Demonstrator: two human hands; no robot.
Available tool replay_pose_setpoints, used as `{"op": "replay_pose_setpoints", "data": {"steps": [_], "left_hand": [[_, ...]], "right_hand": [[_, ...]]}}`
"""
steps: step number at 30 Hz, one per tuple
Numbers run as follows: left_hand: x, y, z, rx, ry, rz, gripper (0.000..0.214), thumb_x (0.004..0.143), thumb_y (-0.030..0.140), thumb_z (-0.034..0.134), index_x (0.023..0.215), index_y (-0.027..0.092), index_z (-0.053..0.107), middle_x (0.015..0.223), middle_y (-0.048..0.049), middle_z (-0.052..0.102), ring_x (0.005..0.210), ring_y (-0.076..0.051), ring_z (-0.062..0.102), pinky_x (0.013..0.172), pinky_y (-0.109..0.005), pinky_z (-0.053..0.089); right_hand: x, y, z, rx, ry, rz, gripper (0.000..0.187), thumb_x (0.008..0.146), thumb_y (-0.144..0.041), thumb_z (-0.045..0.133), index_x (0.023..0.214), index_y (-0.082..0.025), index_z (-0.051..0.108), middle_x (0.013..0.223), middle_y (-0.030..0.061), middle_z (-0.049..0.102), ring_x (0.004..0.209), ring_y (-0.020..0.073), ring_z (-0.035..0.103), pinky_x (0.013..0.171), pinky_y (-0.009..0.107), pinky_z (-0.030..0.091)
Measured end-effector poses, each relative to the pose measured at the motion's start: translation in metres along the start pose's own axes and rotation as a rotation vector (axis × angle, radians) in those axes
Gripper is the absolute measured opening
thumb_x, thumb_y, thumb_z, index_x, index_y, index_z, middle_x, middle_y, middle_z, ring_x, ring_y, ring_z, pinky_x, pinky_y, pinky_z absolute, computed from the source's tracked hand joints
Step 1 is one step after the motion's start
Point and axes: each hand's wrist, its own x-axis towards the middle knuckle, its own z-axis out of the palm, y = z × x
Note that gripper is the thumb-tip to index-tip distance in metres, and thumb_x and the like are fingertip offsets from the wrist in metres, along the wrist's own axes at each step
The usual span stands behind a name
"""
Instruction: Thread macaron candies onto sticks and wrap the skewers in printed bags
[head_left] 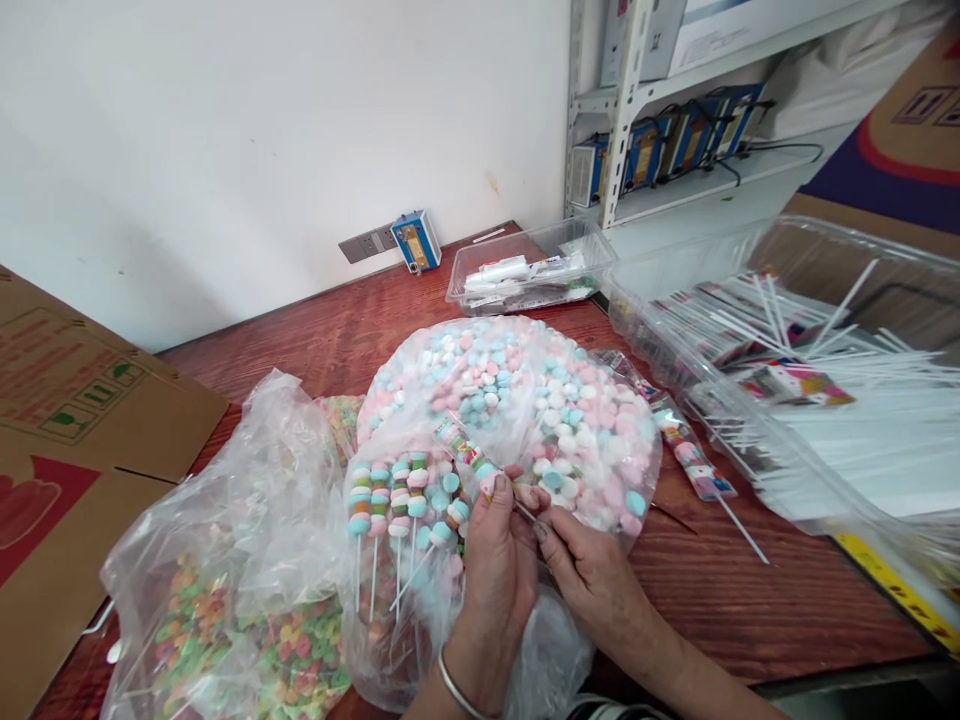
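My left hand is closed around the lower part of a wrapped marshmallow skewer, which tilts up to the left in a clear printed sleeve. Close beside it, my right hand pinches the skewer's lower end, where a thin stick shows between the hands. Fingers hide exactly how that end is gripped. Beneath both hands lies a big clear bag of pink, white and blue marshmallows. Several unwrapped candy skewers rest on the bag, left of my hands, with white sticks pointing toward me.
A plastic bag of gummy rings lies at left, by a cardboard box. Another wrapped skewer is on the table at right. Beyond stand a large clear bin of white sticks, a smaller clear tray and a blue device.
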Motion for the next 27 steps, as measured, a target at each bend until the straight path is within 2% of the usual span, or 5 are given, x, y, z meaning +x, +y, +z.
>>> {"op": "replay_pose_setpoints", "data": {"steps": [6,11,15,19,27], "left_hand": [[-0.011,-0.019,-0.003,0.282,-0.043,0.027,0.038,0.089,0.045,0.057,0.097,0.012,0.074,0.102,-0.0126,0.073,0.104,-0.022,0.065,0.100,-0.032,0.043],[-0.015,-0.005,0.002,0.233,-0.102,-0.012,0.035,0.080,0.038,0.071,0.109,0.018,0.071,0.116,-0.0094,0.070,0.113,-0.023,0.062,0.103,-0.035,0.042],[-0.012,0.012,0.002,0.107,-0.041,0.037,0.036,0.075,0.040,0.077,0.102,0.018,0.070,0.102,-0.0074,0.073,0.095,-0.020,0.068,0.091,-0.033,0.049],[-0.007,0.007,-0.002,0.084,0.072,0.051,0.029,0.066,0.033,0.084,0.083,0.015,0.070,0.077,-0.0025,0.072,0.072,-0.014,0.067,0.077,-0.027,0.051],[-0.002,-0.009,-0.006,0.099,0.103,0.103,0.032,0.072,0.043,0.078,0.089,0.016,0.074,0.092,-0.0073,0.074,0.092,-0.019,0.069,0.089,-0.032,0.050]], "right_hand": [[0.003,-0.002,0.001,0.039,0.055,0.008,0.025,0.098,-0.024,0.039,0.077,-0.021,0.052,0.064,-0.0013,0.058,0.054,0.0139,0.054,0.051,0.023,0.039],[0.002,0.002,-0.003,0.102,0.061,0.018,0.026,0.100,-0.026,0.039,0.077,-0.021,0.052,0.065,-0.0021,0.056,0.056,0.0128,0.052,0.053,0.021,0.039],[-0.003,0.009,-0.005,0.032,0.050,-0.025,0.027,0.100,-0.027,0.039,0.076,-0.021,0.051,0.063,-0.0033,0.051,0.054,0.0124,0.049,0.052,0.022,0.035],[-0.003,0.006,-0.004,0.071,-0.008,-0.002,0.029,0.099,-0.028,0.037,0.073,-0.022,0.047,0.064,-0.0028,0.050,0.056,0.0129,0.047,0.052,0.023,0.034],[0.010,-0.006,-0.004,0.346,-0.045,0.226,0.022,0.097,-0.039,0.043,0.089,-0.021,0.053,0.066,-0.0032,0.053,0.058,0.0140,0.048,0.055,0.025,0.038]]}}
